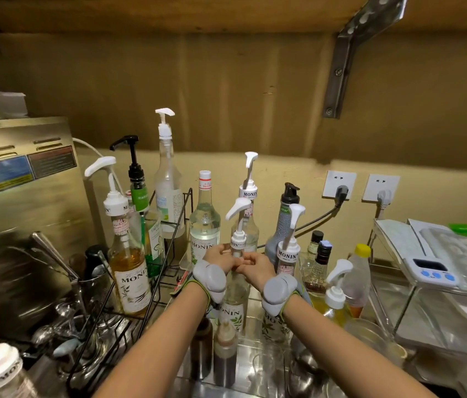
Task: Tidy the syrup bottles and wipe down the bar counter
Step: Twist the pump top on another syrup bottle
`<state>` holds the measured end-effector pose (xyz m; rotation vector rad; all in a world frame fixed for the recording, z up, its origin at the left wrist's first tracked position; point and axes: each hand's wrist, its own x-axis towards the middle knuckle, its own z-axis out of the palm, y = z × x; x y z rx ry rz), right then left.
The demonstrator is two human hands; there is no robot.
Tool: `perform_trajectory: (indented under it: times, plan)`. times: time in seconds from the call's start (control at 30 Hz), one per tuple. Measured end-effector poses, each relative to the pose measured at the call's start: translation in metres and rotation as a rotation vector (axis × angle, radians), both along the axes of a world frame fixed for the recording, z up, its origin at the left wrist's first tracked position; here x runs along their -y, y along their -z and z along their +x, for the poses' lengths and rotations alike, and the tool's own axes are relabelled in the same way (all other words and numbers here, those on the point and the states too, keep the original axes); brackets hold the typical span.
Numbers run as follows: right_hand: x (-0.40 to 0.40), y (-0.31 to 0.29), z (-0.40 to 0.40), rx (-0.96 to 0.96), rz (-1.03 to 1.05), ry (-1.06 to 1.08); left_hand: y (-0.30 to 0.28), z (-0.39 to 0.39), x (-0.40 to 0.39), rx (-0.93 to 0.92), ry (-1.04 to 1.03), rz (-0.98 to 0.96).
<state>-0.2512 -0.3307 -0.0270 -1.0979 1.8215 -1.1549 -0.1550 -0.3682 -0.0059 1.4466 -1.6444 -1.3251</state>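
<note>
Two hands meet at the neck of a clear pump bottle [236, 282] standing mid-table among the other syrups. Left hand [218, 257] curls round the neck just under the white pump; right hand [255, 267] seems to pinch it too, though fingers overlap. Both forearms reach straight forward, wrists bent. Wire rack [152, 282] sits left.

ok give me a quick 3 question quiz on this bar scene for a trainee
1. True or false: both hands grip the neck of the same pump bottle.
2. What colour is the pump on the green-collared bottle in the wire rack? A white, B black, C yellow.
3. Fill in: the white timer lies to the ____ of the hands.

Key
1. True: left hand and right hand both hold it.
2. B
3. right
</note>
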Motion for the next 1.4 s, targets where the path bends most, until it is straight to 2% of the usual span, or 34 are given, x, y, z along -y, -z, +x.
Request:
perform_trajectory:
  times: [0.1, 0.23, 0.6, 0.83, 1.2, 1.4]
  plan:
    - [-0.004, -0.004, 0.0, 0.047, 0.042, -0.036, -0.007, 0.002, -0.008, 0.004, -0.005, 0.05]
    - [-0.023, -0.015, 0.006, 0.013, 0.06, -0.045, -0.022, 0.013, -0.034, -0.018, -0.002, 0.078]
    - [-0.091, -0.051, 0.025, 0.067, 0.012, -0.039, -0.051, 0.033, -0.115, -0.205, -0.002, 0.024]
    - [-0.132, -0.054, 0.046, 0.032, -0.028, -0.014, -0.05, 0.046, -0.155, -0.233, 0.036, 0.057]
    - [-0.198, -0.044, 0.092, 0.013, 0.014, 0.057, -0.033, 0.084, -0.214, -0.216, 0.139, 0.093]
    - [-0.239, -0.032, 0.117, 0.137, 0.042, 0.141, -0.022, 0.108, -0.251, -0.158, 0.171, 0.146]
